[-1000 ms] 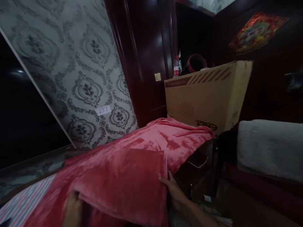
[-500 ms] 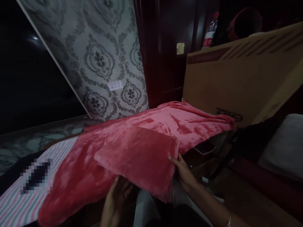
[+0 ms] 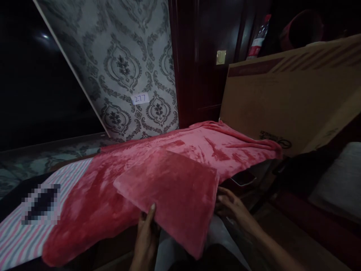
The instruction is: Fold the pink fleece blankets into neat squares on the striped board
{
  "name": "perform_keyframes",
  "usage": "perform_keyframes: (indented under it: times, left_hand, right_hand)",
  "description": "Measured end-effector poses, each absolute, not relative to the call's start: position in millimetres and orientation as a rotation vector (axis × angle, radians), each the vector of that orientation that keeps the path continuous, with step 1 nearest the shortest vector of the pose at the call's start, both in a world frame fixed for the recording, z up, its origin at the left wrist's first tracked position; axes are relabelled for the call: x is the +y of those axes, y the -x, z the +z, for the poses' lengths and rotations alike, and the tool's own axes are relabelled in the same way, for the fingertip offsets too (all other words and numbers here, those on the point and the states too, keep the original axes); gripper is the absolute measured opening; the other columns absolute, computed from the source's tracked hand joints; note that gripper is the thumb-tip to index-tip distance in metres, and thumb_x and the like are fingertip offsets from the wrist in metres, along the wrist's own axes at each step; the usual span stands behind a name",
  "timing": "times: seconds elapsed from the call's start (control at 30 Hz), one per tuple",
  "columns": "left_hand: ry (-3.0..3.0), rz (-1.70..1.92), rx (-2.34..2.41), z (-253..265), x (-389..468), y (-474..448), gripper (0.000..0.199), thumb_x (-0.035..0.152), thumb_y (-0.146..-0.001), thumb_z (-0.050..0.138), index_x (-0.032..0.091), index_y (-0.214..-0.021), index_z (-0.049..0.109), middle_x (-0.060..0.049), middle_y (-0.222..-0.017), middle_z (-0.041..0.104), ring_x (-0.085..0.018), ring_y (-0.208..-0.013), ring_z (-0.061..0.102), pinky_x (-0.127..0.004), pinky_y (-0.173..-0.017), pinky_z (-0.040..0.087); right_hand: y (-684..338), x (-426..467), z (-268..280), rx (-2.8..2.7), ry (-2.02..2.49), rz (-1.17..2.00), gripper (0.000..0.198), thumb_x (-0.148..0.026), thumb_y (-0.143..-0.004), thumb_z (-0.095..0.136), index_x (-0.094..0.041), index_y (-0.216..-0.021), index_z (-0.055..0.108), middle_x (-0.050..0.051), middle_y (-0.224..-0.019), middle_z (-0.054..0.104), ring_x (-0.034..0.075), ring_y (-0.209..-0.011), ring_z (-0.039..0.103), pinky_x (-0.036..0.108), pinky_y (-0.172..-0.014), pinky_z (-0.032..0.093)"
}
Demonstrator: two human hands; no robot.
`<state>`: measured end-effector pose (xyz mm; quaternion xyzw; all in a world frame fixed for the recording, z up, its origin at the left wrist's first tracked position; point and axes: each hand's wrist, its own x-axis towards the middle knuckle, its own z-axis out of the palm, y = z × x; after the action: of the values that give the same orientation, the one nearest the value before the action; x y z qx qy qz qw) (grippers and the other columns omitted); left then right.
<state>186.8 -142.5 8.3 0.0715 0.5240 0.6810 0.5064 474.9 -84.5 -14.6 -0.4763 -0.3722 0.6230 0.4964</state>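
A folded square of red plush cloth (image 3: 172, 195) lies tilted across the near edge of a larger red plush blanket (image 3: 197, 146), one corner hanging over my knees. My left hand (image 3: 146, 233) pinches its near left edge, thumb on top and the other fingers underneath, mostly hidden. Beside the right edge is my right hand (image 3: 232, 209), its fingers loosely bent and apart; whether the fingertips touch the cloth is hard to see. The big blanket is spread over a long low surface and looks smooth in the middle, bunched at its far right end.
Striped cloth (image 3: 31, 241) shows at the left, with a blurred dark patch on it. A large cardboard box (image 3: 282, 94) stands at the right, a bottle (image 3: 258, 41) behind it. Patterned wallpaper (image 3: 124, 71) and a dark red door (image 3: 197, 64) rise behind. Grey fabric (image 3: 338, 184) sits far right.
My left hand has come up onto the folded cloth's edge, thumb now on top. The right thumb has left the cloth's top, and its near corner has shifted slightly downward.
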Motion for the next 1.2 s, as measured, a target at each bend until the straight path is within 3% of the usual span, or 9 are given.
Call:
perform_keyframes:
  times: [0.07,0.17,0.23,0.43,0.57,0.73,1.0,1.2]
  left_hand:
    - [-0.168,1.642,1.245,6.1,-140.9,-187.8,0.05,0.024,-0.076,0.079,0.028,-0.123,0.064,-0.008,-0.114,0.075,-0.027,-0.104,0.072,-0.041,-0.092,0.059]
    - [-0.155,1.689,1.245,1.1,-137.2,-188.7,0.049,0.023,-0.075,0.079,0.026,-0.121,0.065,-0.008,-0.109,0.076,-0.027,-0.104,0.073,-0.041,-0.094,0.058]
    - [-0.148,1.71,1.248,0.2,-135.3,-189.6,0.047,0.022,-0.075,0.078,0.025,-0.121,0.066,-0.009,-0.108,0.076,-0.027,-0.103,0.073,-0.041,-0.095,0.058]
    - [-0.155,1.705,1.241,16.2,-137.8,-193.0,0.05,0.023,-0.078,0.075,0.028,-0.127,0.063,-0.009,-0.113,0.075,-0.027,-0.105,0.072,-0.043,-0.097,0.057]
    - [-0.164,1.712,1.251,24.4,-139.7,-192.9,0.048,0.023,-0.08,0.074,0.028,-0.127,0.063,-0.008,-0.115,0.075,-0.026,-0.106,0.072,-0.043,-0.099,0.056]
    - [-0.144,1.675,1.228,22.4,-139.7,-192.9,0.058,0.03,-0.076,0.079,0.029,-0.131,0.061,-0.009,-0.114,0.075,-0.029,-0.105,0.072,-0.045,-0.097,0.056]
    - [-0.23,1.734,1.329,42.4,-127.6,-174.8,0.067,0.021,-0.066,0.081,0.027,-0.13,0.061,-0.006,-0.099,0.077,-0.027,-0.088,0.075,-0.044,-0.092,0.058]
    - [-0.278,1.661,1.295,59.9,-130.2,-132.3,0.064,0.02,-0.062,0.081,0.024,-0.125,0.065,-0.005,-0.095,0.078,-0.029,-0.091,0.075,-0.044,-0.091,0.058]
  right_hand:
    - [-493.2,-64.1,-11.1,-0.971,1.211,1.229,0.052,-0.056,-0.064,0.079,-0.024,-0.103,0.066,0.002,-0.081,0.068,0.021,-0.073,0.066,0.033,-0.063,0.053]
    - [-503.1,-24.3,6.2,-1.154,1.167,0.895,0.039,-0.053,-0.071,0.072,-0.024,-0.097,0.069,0.005,-0.095,0.071,0.023,-0.089,0.067,0.035,-0.077,0.055]
    - [-494.0,6.3,20.6,-1.315,1.109,0.857,0.036,-0.049,-0.075,0.068,-0.023,-0.099,0.07,0.007,-0.101,0.072,0.024,-0.097,0.067,0.038,-0.086,0.054]
    - [-432.5,87.8,48.5,-1.702,1.161,1.087,0.038,-0.037,-0.079,0.067,-0.02,-0.113,0.07,0.009,-0.117,0.073,0.025,-0.111,0.065,0.044,-0.104,0.047]
    - [-409.1,113.2,57.0,-1.791,1.156,1.321,0.033,-0.045,-0.073,0.075,-0.021,-0.096,0.076,0.008,-0.117,0.074,0.03,-0.115,0.063,0.05,-0.11,0.041]
    - [-394.4,126.8,57.9,-1.747,1.083,1.559,0.038,-0.053,-0.063,0.083,-0.023,-0.087,0.078,0.006,-0.107,0.076,0.03,-0.103,0.066,0.052,-0.107,0.043]
    - [-374.9,129.4,59.0,-1.614,1.031,1.709,0.031,-0.038,-0.054,0.088,-0.02,-0.074,0.073,0.007,-0.088,0.076,0.03,-0.097,0.067,0.048,-0.1,0.048]
    - [-394.4,95.3,47.0,-1.5,0.971,1.644,0.042,-0.035,-0.055,0.09,-0.025,-0.094,0.076,0.004,-0.114,0.075,0.027,-0.116,0.062,0.044,-0.109,0.042]
